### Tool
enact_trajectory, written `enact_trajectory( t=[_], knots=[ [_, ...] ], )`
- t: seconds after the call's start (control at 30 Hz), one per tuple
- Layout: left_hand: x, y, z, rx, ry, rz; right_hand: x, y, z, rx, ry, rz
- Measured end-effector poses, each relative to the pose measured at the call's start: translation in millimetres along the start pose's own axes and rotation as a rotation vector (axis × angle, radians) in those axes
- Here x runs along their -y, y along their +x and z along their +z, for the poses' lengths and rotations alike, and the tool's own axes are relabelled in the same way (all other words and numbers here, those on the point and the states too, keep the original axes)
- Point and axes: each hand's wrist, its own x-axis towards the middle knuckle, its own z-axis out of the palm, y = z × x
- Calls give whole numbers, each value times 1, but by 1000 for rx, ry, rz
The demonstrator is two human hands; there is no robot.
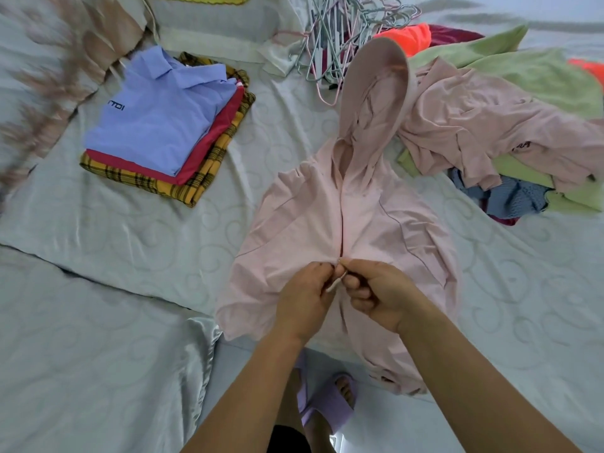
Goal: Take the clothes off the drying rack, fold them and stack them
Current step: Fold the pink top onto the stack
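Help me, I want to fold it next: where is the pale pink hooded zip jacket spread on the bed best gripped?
The pale pink hooded zip jacket lies front up, hood pointing away, zip down the middle; so probably grip its two shoulders beside the hood, one hand each, reaching from the near edge.

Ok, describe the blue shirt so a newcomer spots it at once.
Start at the bed sheet and look far left, where a folded stack lies apart from the loose heap on the right. The blue shirt tops it: collared, dark lettering, above a red layer and a yellow-checked layer.
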Motion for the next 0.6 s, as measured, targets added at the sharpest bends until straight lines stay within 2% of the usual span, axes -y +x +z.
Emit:
enact_trajectory(
  t=[0.13, 0.27, 0.3, 0.4, 0.47, 0.6],
  knots=[
    [20, -35, 15, 143, 25, 55, 29, 11, -12, -79, 276, -62],
    [50, -55, 4, 517, 201, -219, 50, 19, -17, -83, 135, -96],
    [52, -49, -2, 537, 220, -258, 51, 20, -18, -71, 86, -95],
    [30, -3, -11, 274, 25, -259, 55, 25, -23, -53, 24, -80],
    [8, 41, -7, 138, -42, -170, 60, 29, -26, -39, 15, -56],
    [-14, 94, 6, 214, -187, -3, 77, 40, -26, -16, 68, -28]
  ],
)
